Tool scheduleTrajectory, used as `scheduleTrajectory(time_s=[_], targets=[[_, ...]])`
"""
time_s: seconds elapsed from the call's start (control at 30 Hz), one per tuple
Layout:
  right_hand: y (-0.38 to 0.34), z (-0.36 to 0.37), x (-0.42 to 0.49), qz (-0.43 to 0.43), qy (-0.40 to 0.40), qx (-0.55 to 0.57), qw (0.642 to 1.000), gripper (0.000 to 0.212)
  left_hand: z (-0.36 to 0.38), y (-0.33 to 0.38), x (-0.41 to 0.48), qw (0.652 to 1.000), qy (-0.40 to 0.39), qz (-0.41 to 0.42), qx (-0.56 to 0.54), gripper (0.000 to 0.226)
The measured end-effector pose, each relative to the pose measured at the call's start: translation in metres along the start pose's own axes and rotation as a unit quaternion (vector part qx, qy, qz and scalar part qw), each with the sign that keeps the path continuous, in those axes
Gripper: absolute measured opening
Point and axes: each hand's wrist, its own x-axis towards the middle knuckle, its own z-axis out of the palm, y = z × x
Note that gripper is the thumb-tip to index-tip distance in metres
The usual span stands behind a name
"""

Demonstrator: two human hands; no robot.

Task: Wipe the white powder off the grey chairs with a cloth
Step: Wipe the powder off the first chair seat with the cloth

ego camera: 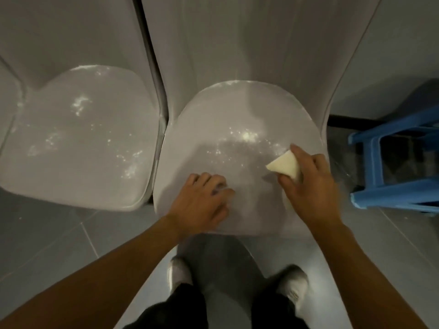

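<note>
Two grey chairs stand side by side below me. The right chair seat (pixel 237 110) carries white powder (pixel 247 137) across its middle. My right hand (pixel 313 184) grips a folded pale yellow cloth (pixel 283 165) and holds it on the seat's right side, just below the powder. My left hand (pixel 202 205) rests on the seat's front part with its fingers curled and holds nothing. The left chair seat (pixel 78 143) is speckled with several patches of white powder (pixel 79 105).
A blue plastic stool (pixel 394 167) stands close to the right chair. Grey floor tiles (pixel 59 236) lie in front of the chairs. My shoes (pixel 292 281) and dark trousers are directly below the right chair's front edge. Chair backs rise beyond both seats.
</note>
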Motion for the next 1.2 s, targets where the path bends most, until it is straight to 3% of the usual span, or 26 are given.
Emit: scheduleTrajectory(time_s=[0.23, 0.4, 0.6, 0.73, 0.87, 1.07, 1.13, 1.2], targets=[[0.016, 0.028, 0.083, -0.111, 0.109, 0.070, 0.985, 0.077, 0.036, -0.038, -0.001, 0.982, 0.176, 0.070, 0.011, 0.036], [0.023, 0.037, 0.130, -0.151, 0.130, 0.069, 0.977, 0.043, 0.051, -0.054, 0.000, 0.966, 0.253, 0.044, -0.036, 0.038], [-0.005, 0.041, 0.136, -0.222, 0.103, -0.013, 0.970, 0.030, 0.057, -0.061, -0.005, 0.965, 0.255, 0.039, -0.053, 0.045], [-0.023, 0.039, 0.140, -0.209, 0.059, -0.059, 0.974, 0.021, 0.054, -0.058, -0.006, 0.968, 0.239, 0.015, -0.068, 0.043], [-0.018, 0.039, 0.153, -0.209, 0.054, -0.060, 0.975, 0.031, 0.058, -0.060, -0.005, 0.970, 0.234, 0.009, -0.066, 0.042], [-0.008, 0.030, 0.182, -0.120, 0.163, -0.023, 0.979, 0.046, 0.062, -0.060, -0.007, 0.973, 0.225, -0.008, -0.039, 0.047], [-0.010, 0.028, 0.184, -0.114, 0.076, -0.060, 0.989, 0.061, 0.061, -0.058, -0.009, 0.977, 0.210, -0.021, -0.038, 0.050], [-0.009, 0.034, 0.184, -0.118, -0.014, -0.166, 0.979, 0.090, 0.061, -0.057, -0.010, 0.977, 0.206, -0.024, -0.041, 0.050]])
